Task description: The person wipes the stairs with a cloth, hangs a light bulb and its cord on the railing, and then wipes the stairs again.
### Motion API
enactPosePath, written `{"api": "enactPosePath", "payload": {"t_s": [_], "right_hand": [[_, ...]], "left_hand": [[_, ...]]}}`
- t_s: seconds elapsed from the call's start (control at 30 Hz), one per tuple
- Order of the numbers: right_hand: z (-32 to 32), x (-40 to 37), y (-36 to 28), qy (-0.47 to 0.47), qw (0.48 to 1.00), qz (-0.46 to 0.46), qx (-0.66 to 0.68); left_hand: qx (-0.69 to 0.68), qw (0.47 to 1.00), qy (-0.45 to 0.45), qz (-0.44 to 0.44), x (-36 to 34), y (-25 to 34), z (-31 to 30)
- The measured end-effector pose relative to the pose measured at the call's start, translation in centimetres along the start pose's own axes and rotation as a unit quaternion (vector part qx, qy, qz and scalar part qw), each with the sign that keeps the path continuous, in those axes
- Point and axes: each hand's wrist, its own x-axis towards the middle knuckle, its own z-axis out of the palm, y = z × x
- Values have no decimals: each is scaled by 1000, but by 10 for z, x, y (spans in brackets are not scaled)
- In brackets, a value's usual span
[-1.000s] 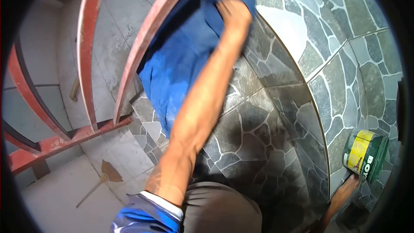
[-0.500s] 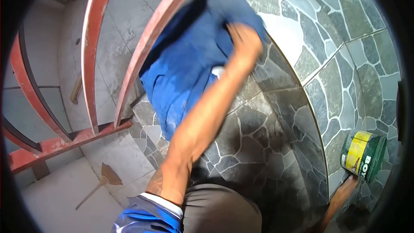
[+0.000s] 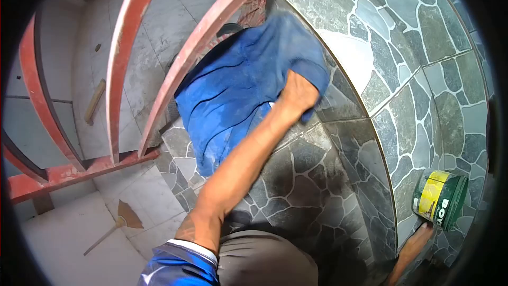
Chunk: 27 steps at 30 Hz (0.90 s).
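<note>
A blue cloth (image 3: 227, 95), bunched and with garment-like folds, lies spread over the stone-patterned tiles at the centre. My left hand (image 3: 300, 94) is closed on its right end, the fingers mostly covered by the fabric. At the lower right, a green bucket (image 3: 448, 204) with a yellow label band tilts against the tiled surface. My right hand (image 3: 422, 233) grips its lower edge, most of the fingers hidden behind the bucket.
A red metal railing (image 3: 114, 74) with curved bars stands on the left, overlapping the cloth's edge. Beyond it lie a short wooden piece (image 3: 95, 101) and a brush-like tool (image 3: 127, 217) on pale tiles. A raised tiled step edge (image 3: 378, 143) runs down the right.
My left hand has moved down and slightly left in view, with the cloth's right end bunched over it. The bucket and my right hand sit slightly lower in view.
</note>
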Motion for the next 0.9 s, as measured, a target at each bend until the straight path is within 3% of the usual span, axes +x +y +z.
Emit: {"api": "enactPosePath", "payload": {"t_s": [0.1, 0.2, 0.3, 0.37, 0.4, 0.47, 0.53, 0.63, 0.7, 0.8, 0.9], "right_hand": [[-2, -3, -2, -1, 1000, 2, -9], [6, 1, 1, 9, 1000, -4, -7], [3, 0, 0, 19, 1000, -11, 1], [2, 1, -7, 20, 1000, 9, 4], [0, -2, -9, 23, 1000, 11, 1], [-2, -3, -4, 8, 1000, 9, 10], [-2, 1, -12, 4, 1000, 7, -2], [-3, 3, -3, -3, 1000, 0, -24], [-3, -5, -3, -8, 1000, 5, -21], [-2, 1, -2, -8, 1000, 2, -12], [-3, 0, -2, -4, 1000, -9, -30]], "left_hand": [[262, 939, -23, 222, -6, -32, -12], [167, 965, -36, 197, -3, -44, -13], [78, 987, -122, 66, 2, -62, 2], [199, 953, -152, 172, -4, -109, -1], [117, 977, -150, 98, 0, -104, -1], [240, 962, -109, 74, 30, -37, -22], [356, 923, -41, 137, 47, -1, -31], [124, 976, -9, 178, 41, -57, -8], [296, 935, -58, 186, 13, -36, 1], [353, 833, -415, 94, -20, -9, 10], [360, 886, -211, 204, -2, 26, -8]]}}
